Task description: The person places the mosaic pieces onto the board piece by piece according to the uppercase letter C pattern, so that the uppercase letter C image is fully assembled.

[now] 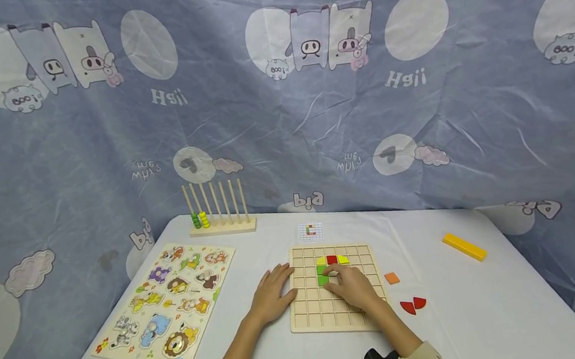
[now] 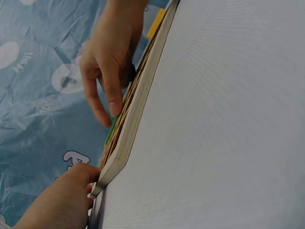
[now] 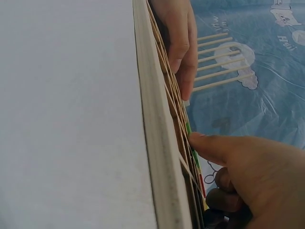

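A wooden grid board (image 1: 311,318) lies on the table with coloured tiles in its cells. Two green square tiles (image 1: 322,281) stand one below the other, under a row with a red tile (image 1: 331,260) between two yellow tiles (image 1: 343,259). My right hand (image 1: 353,288) is over the board, its thumb and forefinger spread apart and touching the green tiles. At the board's left edge rests my left hand (image 1: 271,296), fingers extended. The right wrist view shows the right thumb (image 3: 209,145) on a green tile; the other right fingers are partly hidden there.
Right of the board lie an orange square (image 1: 392,278), two red quarter-round tiles (image 1: 408,307) and a yellow bar (image 1: 464,247). A small pattern card (image 1: 304,237) lies behind it. On the left are an animal puzzle board (image 1: 149,325) and a peg rack (image 1: 225,228) with beads.
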A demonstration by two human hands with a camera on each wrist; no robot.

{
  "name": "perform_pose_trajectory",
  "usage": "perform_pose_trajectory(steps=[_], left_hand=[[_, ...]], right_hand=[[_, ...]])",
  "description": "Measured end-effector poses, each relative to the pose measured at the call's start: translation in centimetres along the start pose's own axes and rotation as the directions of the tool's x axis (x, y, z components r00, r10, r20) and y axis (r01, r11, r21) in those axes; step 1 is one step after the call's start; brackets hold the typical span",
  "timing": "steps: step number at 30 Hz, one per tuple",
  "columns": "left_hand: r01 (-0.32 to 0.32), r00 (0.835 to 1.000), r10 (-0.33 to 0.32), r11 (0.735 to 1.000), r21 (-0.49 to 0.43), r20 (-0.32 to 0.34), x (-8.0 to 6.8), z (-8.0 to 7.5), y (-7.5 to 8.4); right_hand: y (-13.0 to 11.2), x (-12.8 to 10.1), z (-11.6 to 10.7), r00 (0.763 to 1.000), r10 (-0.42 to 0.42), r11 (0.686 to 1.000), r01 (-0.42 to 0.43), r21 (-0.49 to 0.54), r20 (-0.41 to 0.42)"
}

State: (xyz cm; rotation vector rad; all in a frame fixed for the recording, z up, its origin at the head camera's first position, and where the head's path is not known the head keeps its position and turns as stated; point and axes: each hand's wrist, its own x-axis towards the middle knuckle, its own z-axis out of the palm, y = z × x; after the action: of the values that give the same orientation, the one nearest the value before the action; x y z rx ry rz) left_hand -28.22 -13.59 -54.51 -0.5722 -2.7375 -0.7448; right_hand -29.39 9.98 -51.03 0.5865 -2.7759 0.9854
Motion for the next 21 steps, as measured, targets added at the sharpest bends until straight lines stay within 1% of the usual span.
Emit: perform_pose_trajectory(steps=[4,7,10,15,21], left_hand=[[-0.005,1.000,0.005,1.000,0.002,-0.007,0.1,0.0,0.0],[-0.005,1.000,0.006,1.000,0.004,-0.002,0.1,0.0,0.0],[-0.002,1.000,0.002,1.000,0.005,0.000,0.0,0.1,0.1],[-0.001,1.000,0.001,1.000,0.003,-0.007,0.0,0.1,0.1],[0.003,1.000,-0.003,1.000,0.008,-0.005,0.1,0.1,-0.1]], right_hand=[[0.3,-0.1,-0.3,1.000,-0.006,0.993,0.007,0.116,-0.007],[0.9,-0.5,-1.1,1.000,0.004,0.984,-0.005,0.179,0.004],[1.9,-1.2,-2.3,1.000,0.021,0.982,-0.022,0.188,0.011],[3.4,-2.7,-5.0,0.998,0.055,0.984,-0.056,0.170,0.012],[5.6,-5.1,-8.2,0.996,0.087,0.990,-0.088,0.110,0.014]])
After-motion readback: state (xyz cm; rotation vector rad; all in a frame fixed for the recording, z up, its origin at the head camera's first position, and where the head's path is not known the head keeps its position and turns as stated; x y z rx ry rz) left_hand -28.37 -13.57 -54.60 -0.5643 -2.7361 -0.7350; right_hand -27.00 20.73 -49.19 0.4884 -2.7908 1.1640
